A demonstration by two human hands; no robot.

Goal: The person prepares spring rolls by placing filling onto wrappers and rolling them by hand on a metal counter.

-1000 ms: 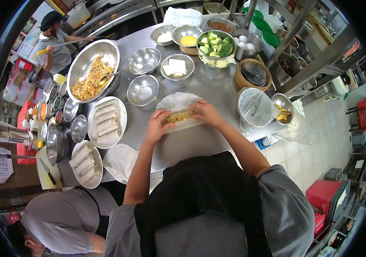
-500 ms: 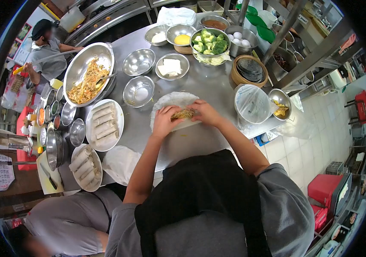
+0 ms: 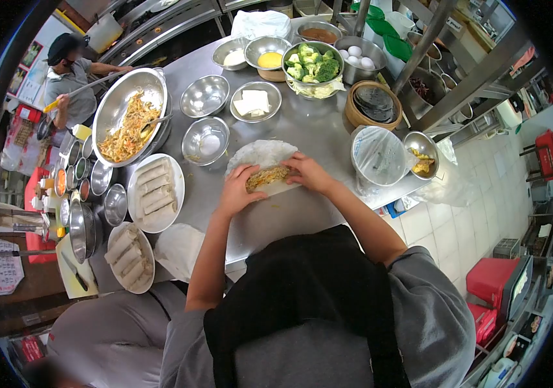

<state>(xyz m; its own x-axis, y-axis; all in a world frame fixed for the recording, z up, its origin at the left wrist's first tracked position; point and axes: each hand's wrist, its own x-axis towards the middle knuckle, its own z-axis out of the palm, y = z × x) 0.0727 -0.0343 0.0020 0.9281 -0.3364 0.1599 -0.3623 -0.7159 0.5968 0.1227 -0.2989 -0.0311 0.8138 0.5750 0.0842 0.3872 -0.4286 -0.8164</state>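
A thin, round white wrapper (image 3: 262, 152) lies on the steel table with a log of shredded vegetable filling (image 3: 268, 178) across its near part. My left hand (image 3: 240, 189) curls round the left end of the filling, thumb on the near side. At the right end, my right hand (image 3: 307, 173) presses in with bent fingers. Part of the wrapper's near side is hidden beneath both hands. Finished spring rolls rest on a white oval plate (image 3: 178, 218) to the left, and more are on a second oval plate (image 3: 149, 279) nearer me.
A big steel bowl (image 3: 103, 123) of shredded filling stands at left. Steel bowls hold white blocks (image 3: 252, 102), broccoli (image 3: 314, 63) and eggs (image 3: 357, 58). A bamboo steamer (image 3: 349, 113) and covered tub (image 3: 380, 158) stand right. A knife (image 3: 77, 275) lies left; a co-worker (image 3: 72, 81) stands beyond.
My left hand has shifted left along the filling, and more of the filling shows between my hands. My right hand stays at the right end.
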